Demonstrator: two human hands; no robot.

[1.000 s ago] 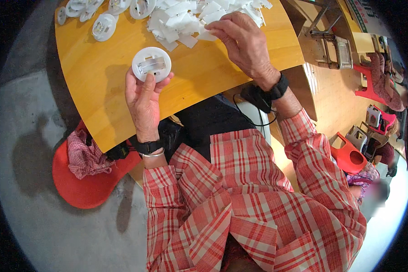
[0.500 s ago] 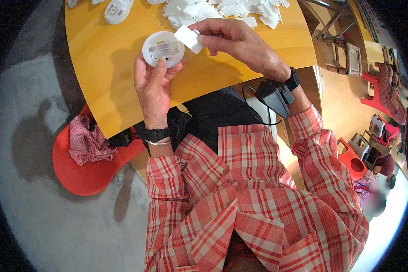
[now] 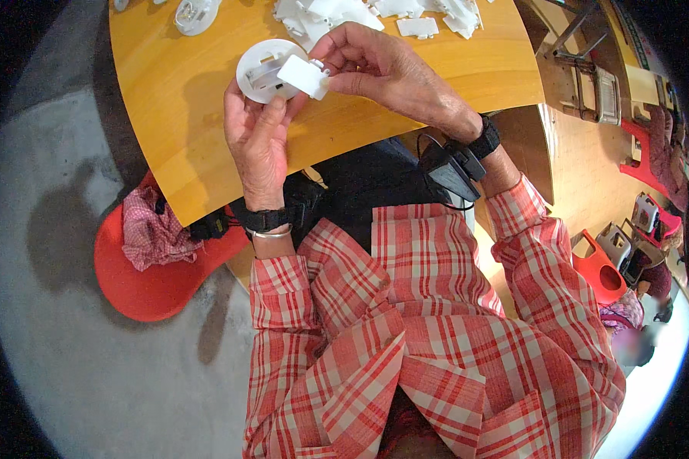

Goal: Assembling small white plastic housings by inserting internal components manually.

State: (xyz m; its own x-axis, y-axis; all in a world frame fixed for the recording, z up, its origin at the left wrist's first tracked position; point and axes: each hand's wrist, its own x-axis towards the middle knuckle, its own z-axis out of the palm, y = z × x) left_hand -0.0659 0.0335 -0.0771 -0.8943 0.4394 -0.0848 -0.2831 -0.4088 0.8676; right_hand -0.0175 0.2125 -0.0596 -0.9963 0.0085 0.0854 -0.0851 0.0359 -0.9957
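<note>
White round plastic disc (image 3: 264, 69) gripped in left hand (image 3: 259, 138), held above yellow wooden table (image 3: 176, 130). Small white rectangular piece (image 3: 302, 75) pinched in right hand (image 3: 375, 65), touching disc's right edge. Heap of white parts (image 3: 375, 11) beyond disc, on table's far side.

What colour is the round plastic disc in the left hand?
White; the round plastic disc shows best in the head view.
</note>
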